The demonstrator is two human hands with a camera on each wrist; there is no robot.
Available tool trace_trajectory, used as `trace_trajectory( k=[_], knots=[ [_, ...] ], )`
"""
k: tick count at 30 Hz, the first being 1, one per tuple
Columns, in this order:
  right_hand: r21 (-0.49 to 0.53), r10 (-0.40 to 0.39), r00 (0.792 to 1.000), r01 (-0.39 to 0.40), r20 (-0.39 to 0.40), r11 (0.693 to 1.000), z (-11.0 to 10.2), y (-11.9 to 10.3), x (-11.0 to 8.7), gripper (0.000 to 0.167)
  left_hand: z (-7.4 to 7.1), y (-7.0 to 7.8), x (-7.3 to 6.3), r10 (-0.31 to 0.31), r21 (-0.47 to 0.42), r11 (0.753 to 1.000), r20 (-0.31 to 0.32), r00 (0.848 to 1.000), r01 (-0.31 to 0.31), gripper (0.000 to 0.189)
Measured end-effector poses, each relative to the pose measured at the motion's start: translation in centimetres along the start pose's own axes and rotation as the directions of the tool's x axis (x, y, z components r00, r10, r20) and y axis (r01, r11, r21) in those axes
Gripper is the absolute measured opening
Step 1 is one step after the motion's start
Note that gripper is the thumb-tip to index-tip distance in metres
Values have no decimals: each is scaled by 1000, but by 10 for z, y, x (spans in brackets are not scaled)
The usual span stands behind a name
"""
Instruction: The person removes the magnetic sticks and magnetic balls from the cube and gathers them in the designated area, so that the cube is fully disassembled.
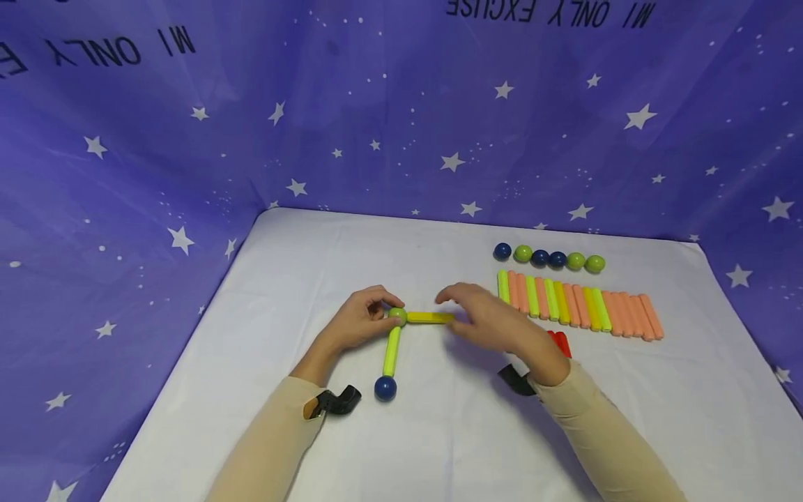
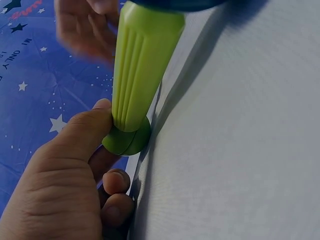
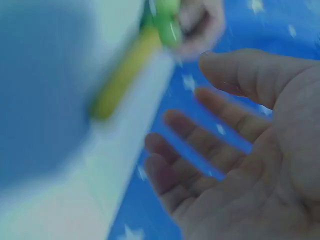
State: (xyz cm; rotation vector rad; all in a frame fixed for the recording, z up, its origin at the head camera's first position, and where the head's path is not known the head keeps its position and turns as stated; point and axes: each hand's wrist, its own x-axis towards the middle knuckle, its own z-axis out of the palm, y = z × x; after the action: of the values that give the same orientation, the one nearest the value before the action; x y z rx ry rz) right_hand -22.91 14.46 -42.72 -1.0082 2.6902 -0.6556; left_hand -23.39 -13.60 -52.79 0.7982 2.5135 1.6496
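Note:
My left hand (image 1: 359,319) pinches a green ball (image 1: 398,317) between thumb and fingers. Two rods join at that ball: a lime green rod (image 1: 391,352) runs toward me to a dark blue ball (image 1: 385,388), and a yellow rod (image 1: 429,318) points right. In the left wrist view the thumb presses beside the lime rod (image 2: 145,70) where it meets the green ball (image 2: 127,141). Near the yellow rod's free end is my right hand (image 1: 486,317), its fingers spread. The right wrist view shows that hand (image 3: 240,145) apart from the blurred yellow rod (image 3: 125,75), holding nothing.
At the right lies a row of salmon, lime and yellow rods (image 1: 627,314). Behind them several blue and green balls (image 1: 557,259) stand in line. Red rods (image 1: 563,343) lie partly hidden by the right forearm. A purple star-patterned cloth (image 1: 401,104) hangs behind the white table (image 1: 301,258).

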Motion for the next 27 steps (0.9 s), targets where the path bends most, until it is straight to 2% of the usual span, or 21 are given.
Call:
trace_trajectory(
  k=[3, 6, 10, 15, 19, 23, 27],
  knots=[
    [-76, -136, 991, 137, 12, 988, 30, -12, 12, 31, 3, 0, 0, 6, -17, 1000, 4, 1000, -6, 27],
    [-125, -176, 983, 169, -44, 978, 46, -15, 19, 25, 5, 1, 1, 10, -30, 1000, 12, 1000, -10, 27],
    [-127, -125, 987, 112, -102, 986, 53, -17, 24, 20, 3, 1, 1, 2, -13, 1000, 10, 1000, -2, 27],
    [-136, -40, 994, 27, -100, 990, 57, -21, 25, 21, -1, 1, 0, 4, -13, 1000, 12, 1000, -3, 27],
    [-127, 1, 997, -10, -76, 992, 58, -17, 21, 22, 0, 0, -1, -8, -7, 1000, 4, 1000, 8, 27],
    [-49, 12, 997, -15, -71, 999, 53, -5, 8, 22, 0, 0, -1, -28, 6, 1000, 2, 1000, 28, 27],
    [60, 46, 989, -38, -141, 998, 37, 12, -11, 21, 0, 2, -2, -35, 15, 999, 4, 999, 35, 27]
  ],
)
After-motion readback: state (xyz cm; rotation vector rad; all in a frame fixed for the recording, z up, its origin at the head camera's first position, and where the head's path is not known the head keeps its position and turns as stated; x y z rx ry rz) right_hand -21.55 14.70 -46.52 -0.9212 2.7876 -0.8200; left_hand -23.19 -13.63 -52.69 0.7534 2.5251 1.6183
